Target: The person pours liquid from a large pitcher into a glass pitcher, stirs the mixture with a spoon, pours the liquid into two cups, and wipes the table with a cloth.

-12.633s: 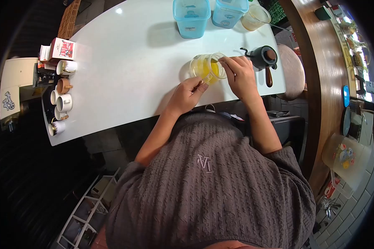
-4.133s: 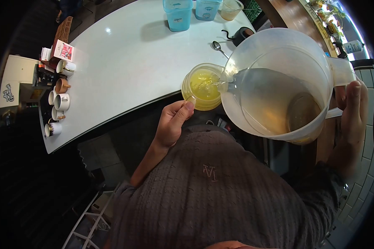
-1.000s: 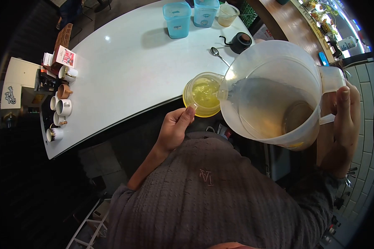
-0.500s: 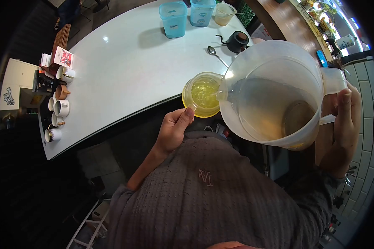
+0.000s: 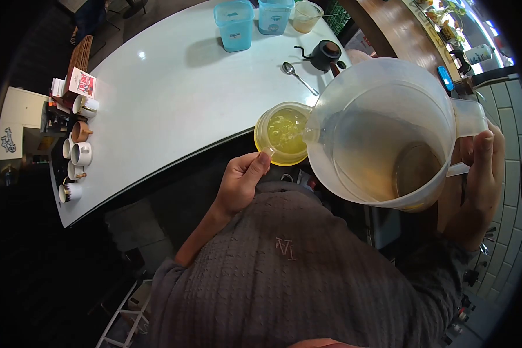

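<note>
My left hand [image 5: 245, 178] is closed around the handle of a yellow-tinted jug [image 5: 264, 136], seen from above at the counter's near edge. Bubbly yellowish liquid [image 5: 285, 129] moves inside it. My right hand [image 5: 482, 174] grips the handle of a large translucent plastic pitcher [image 5: 383, 93], tilted to the left. The pitcher's spout lies over the jug's rim, and liquid runs from it into the jug. Some liquid shows low in the pitcher, where a dark round patch is visible through its base.
On the white counter [image 5: 162, 104] stand two blue containers [image 5: 236, 29], a small tub [image 5: 307, 16], a black gooseneck kettle [image 5: 326, 55] and a spoon [image 5: 298, 77]. Several mugs [image 5: 82, 153] line the left end beside a box [image 5: 82, 84]. A wooden ledge [image 5: 397, 32] runs along the right.
The view has shifted slightly, so the counter items sit a little further left. The liquid in the jug looks a bit higher. Both hands keep their holds.
</note>
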{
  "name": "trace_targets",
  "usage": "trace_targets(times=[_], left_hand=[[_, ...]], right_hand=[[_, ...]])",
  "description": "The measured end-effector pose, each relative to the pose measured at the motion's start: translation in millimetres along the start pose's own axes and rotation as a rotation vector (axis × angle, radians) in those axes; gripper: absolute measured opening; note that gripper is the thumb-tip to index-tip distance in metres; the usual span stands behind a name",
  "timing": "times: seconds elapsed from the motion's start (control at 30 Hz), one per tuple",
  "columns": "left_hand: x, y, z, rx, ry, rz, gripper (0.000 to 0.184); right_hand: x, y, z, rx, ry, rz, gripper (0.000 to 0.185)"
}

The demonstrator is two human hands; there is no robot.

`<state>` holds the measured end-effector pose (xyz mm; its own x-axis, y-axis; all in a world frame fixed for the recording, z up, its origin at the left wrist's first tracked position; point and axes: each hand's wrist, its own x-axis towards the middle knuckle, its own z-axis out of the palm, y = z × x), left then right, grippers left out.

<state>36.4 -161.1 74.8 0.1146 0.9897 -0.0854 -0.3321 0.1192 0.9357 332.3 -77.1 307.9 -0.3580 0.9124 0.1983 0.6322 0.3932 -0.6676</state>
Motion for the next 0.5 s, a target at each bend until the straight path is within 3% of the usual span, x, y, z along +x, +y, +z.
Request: trace_targets(times=[0.3,0.4,0.5], left_hand=[[3,0,2,-0.019,-0.040,0.025,0.042],[4,0,2,-0.049,-0.039,0.042,0.041],[4,0,-2,-0.027,-0.063,0.001,0.042]], right_hand=[[-6,0,-8,0.108,-0.061,0.083,0.058],[-8,1,-7,0.038,-0.023,0.083,0.059],[-13,5,1,0.018,0.150,0.121,0.059]])
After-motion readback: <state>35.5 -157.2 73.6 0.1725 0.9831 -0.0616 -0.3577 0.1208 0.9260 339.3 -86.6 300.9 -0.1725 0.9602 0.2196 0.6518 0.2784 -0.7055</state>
